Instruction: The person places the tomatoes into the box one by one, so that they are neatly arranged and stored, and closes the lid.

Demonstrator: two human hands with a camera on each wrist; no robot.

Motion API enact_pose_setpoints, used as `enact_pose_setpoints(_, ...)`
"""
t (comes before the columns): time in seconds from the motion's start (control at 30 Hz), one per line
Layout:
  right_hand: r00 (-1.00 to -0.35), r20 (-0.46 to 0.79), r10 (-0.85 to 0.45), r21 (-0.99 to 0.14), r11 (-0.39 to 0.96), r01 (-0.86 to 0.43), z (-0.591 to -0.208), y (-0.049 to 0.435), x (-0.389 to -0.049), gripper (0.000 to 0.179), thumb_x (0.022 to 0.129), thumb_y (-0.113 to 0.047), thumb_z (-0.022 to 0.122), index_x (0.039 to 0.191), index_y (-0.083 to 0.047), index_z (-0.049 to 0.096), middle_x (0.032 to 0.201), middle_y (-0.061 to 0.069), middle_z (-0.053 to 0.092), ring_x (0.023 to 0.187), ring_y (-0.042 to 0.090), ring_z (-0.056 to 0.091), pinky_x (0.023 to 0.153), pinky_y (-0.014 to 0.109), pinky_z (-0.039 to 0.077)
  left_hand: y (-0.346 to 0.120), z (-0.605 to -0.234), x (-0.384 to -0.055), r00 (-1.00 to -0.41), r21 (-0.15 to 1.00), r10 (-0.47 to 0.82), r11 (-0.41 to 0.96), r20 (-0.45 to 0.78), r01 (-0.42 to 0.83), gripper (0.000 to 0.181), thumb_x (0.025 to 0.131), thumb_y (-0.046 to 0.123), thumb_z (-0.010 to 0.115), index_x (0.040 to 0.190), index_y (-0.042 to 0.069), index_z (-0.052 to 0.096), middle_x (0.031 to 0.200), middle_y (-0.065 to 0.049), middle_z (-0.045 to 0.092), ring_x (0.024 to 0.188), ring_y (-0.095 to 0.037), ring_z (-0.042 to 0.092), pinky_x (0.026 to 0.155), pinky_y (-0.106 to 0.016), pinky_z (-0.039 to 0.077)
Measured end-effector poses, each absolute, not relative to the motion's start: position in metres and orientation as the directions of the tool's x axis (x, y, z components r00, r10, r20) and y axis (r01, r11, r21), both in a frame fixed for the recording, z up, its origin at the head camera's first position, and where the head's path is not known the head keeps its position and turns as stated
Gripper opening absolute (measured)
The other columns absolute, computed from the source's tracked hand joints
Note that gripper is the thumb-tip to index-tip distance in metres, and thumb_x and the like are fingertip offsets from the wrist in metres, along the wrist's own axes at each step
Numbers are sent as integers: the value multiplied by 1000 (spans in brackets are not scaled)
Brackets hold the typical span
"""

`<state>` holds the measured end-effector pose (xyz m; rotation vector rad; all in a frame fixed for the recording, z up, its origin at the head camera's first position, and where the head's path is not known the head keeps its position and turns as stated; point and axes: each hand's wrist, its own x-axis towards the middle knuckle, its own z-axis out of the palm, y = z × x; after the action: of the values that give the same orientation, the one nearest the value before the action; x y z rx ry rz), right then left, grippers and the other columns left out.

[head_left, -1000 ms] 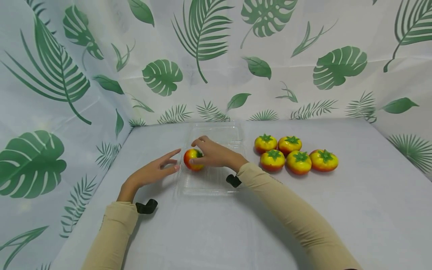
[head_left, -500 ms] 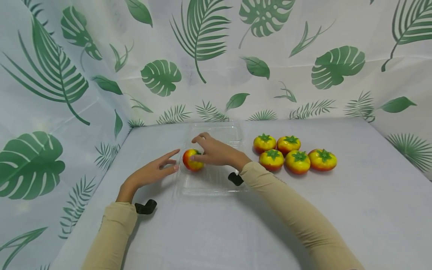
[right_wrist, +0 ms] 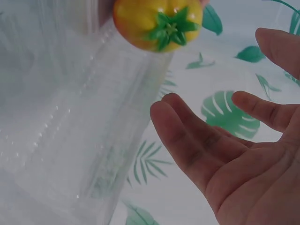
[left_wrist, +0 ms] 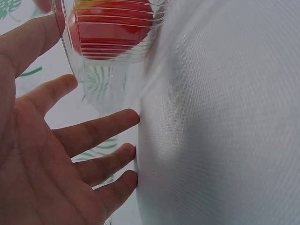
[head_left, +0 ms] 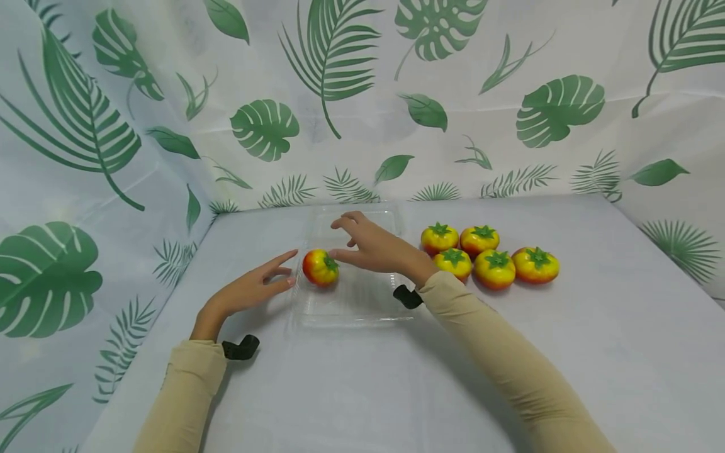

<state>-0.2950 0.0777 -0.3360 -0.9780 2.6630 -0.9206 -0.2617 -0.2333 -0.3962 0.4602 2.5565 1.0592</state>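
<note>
A clear plastic box [head_left: 362, 302] with a hinged lid lies on the table. In its left part sits a yellow-and-red tomato-like fruit [head_left: 320, 269] with a green star-shaped top. My left hand [head_left: 247, 294] stays by the box's left wall, fingers spread; in the left wrist view the thumb is right at the clear wall [left_wrist: 112, 28], the fruit showing red behind it. My right hand [head_left: 378, 244] hovers over the box, right of the fruit, holding nothing. The right wrist view shows its fingers [right_wrist: 187, 136] loosely extended, apart from the fruit [right_wrist: 157, 23].
Several more such fruits [head_left: 494, 269] stand grouped on the white table [head_left: 340, 384] to the right of the box. My right forearm crosses in front of them. Leaf-printed cloth [head_left: 362, 113] hangs behind and at the left side.
My right hand has let go of the fruit and drawn back up and to the right. The fruit stays in the box. My left hand has hardly moved.
</note>
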Motion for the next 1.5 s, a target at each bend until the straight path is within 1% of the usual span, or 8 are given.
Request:
enact_pose_setpoints(0.2, -792, 90, -604, -607, 597, -525, -331, 94, -293, 64, 106, -39, 69, 157, -8, 46, 165, 18, 34, 128, 34, 63, 97, 43, 60, -233, -397, -263, -892, 719, 414, 675, -180, 168, 75, 110, 46, 57, 173, 24, 23, 165, -23, 43, 153, -48, 35, 118, -76, 26)
enact_pose_setpoints(0.27, -799, 100, -594, -609, 598, -521, -330, 99, -293, 65, 106, -39, 69, 158, -8, 46, 164, 18, 35, 128, 34, 63, 98, 44, 60, -233, -397, -262, -892, 719, 414, 674, -179, 169, 75, 110, 45, 57, 173, 23, 23, 164, -23, 43, 153, -49, 34, 118, -76, 26)
enact_pose_setpoints(0.47, -816, 121, -566, -624, 596, -506, -326, 114, -291, 67, 105, -37, 70, 160, -9, 44, 166, 17, 32, 131, 33, 60, 103, 48, 57, -233, -395, -261, -893, 723, 412, 672, -183, 162, 75, 110, 46, 58, 173, 24, 23, 164, -23, 43, 153, -50, 33, 118, -76, 26)
enact_pose_setpoints(0.7, -834, 146, -532, -665, 572, -481, -327, 132, -291, 68, 106, -38, 69, 162, -10, 41, 168, 15, 30, 135, 34, 57, 105, 47, 55, -234, -393, -260, -892, 720, 413, 674, -186, 162, 77, 110, 49, 57, 173, 23, 22, 164, -25, 43, 153, -52, 32, 118, -76, 26)
enact_pose_setpoints(1.0, -857, 198, -476, -662, 580, -475, -324, 156, -287, 67, 105, -35, 69, 160, -8, 42, 166, 16, 34, 136, 37, 56, 105, 51, 55, -233, -396, -260, -891, 724, 416, 670, -183, 164, 77, 109, 50, 57, 173, 25, 23, 164, -24, 44, 153, -51, 32, 118, -76, 25)
enact_pose_setpoints(1.17, -871, 198, -449, -658, 597, -458, -324, 171, -286, 68, 105, -33, 69, 161, -7, 40, 166, 16, 34, 140, 38, 52, 109, 55, 52, -232, -396, -260, -889, 725, 421, 668, -180, 169, 78, 109, 52, 57, 173, 24, 23, 164, -24, 44, 153, -52, 32, 118, -76, 25)
enact_pose_setpoints(1.4, -892, 194, -408, -633, 642, -431, -321, 194, -282, 72, 104, -32, 71, 163, -7, 38, 169, 19, 28, 145, 40, 44, 114, 59, 45, -232, -393, -258, -888, 722, 423, 670, -179, 174, 77, 110, 50, 57, 173, 23, 22, 164, -25, 44, 153, -51, 32, 119, -75, 25)
enact_pose_setpoints(1.5, -901, 186, -393, -612, 671, -419, -316, 203, -279, 75, 104, -32, 72, 165, -8, 35, 171, 20, 25, 148, 42, 40, 115, 63, 42, -232, -393, -257, -889, 722, 422, 670, -175, 176, 76, 110, 50, 57, 173, 24, 23, 163, -25, 44, 153, -51, 32, 119, -75, 25)
